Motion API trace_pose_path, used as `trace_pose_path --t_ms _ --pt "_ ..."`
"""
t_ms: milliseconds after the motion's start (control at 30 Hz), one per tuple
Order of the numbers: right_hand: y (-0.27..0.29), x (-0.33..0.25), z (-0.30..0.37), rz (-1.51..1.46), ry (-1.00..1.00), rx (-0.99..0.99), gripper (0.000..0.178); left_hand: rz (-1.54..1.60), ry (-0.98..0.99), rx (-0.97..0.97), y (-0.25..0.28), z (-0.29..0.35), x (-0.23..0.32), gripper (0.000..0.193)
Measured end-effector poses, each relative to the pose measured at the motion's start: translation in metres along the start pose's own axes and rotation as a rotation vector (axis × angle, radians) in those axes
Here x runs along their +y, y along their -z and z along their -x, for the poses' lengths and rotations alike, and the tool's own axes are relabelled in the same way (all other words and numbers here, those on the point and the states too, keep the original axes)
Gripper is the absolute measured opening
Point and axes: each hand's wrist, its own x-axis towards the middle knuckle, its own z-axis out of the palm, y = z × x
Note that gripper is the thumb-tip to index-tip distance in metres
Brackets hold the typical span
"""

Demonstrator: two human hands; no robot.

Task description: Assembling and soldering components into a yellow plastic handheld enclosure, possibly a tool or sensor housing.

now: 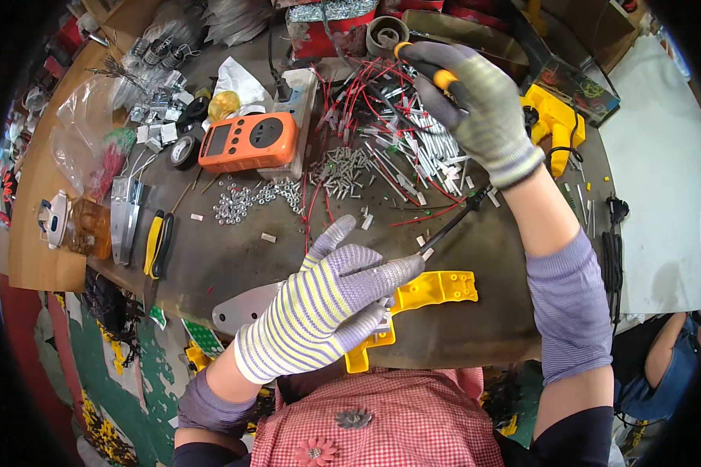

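Note:
My left hand (335, 300), in a striped glove, is closed on a yellow plastic housing half (436, 289) near the table's front edge. A flat grey metal plate (245, 307) with holes sticks out to the left from under this hand. Beside the index fingertip, a black cord (448, 231) runs up to the right; whether the finger touches it I cannot tell. My right hand (475, 105), also gloved, is raised over the far right of the table, its fingers curled round an orange-and-black handled tool (444, 79). The tool's kind is hidden by the glove.
An orange meter (249, 142) stands behind piles of nuts (245, 201), screws (343, 173), metal tubes (436, 148) and red wires (358, 86). Yellow-and-black pliers (159, 245) lie left. At right are a yellow housing (554, 124) and a coiled black cord (614, 249).

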Motion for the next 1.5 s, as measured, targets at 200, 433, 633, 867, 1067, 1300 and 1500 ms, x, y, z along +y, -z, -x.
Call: trace_pose_path --t_ms 200,433,633,867,1067,1300,1500 --pt "-0.008 -0.007 -0.017 0.120 -0.001 -0.115 0.030 -0.021 0.038 -0.027 0.003 -0.001 0.001 0.061" --pt "-0.014 0.023 -0.004 0.297 0.030 -0.195 0.038 -0.015 0.018 -0.009 -0.001 -0.004 0.006 0.059" --pt "-0.004 -0.015 -0.005 0.597 -0.191 -0.381 0.027 -0.031 0.065 0.027 0.001 0.002 0.004 0.057" --pt "0.063 -0.119 0.050 -0.344 -0.346 -0.498 0.024 -0.075 -0.003 0.034 0.000 -0.001 0.006 0.055" --pt "0.050 -0.123 0.069 -0.516 -0.349 -0.509 0.041 -0.107 0.032 0.006 0.002 -0.002 0.008 0.060" --pt "0.049 -0.124 0.077 -0.656 -0.396 -0.456 0.043 -0.108 0.046 0.023 -0.001 -0.001 0.009 0.056" --pt "0.049 -0.128 0.077 -0.537 -0.323 -0.437 0.039 -0.165 0.009 0.071 -0.002 0.007 0.009 0.053"
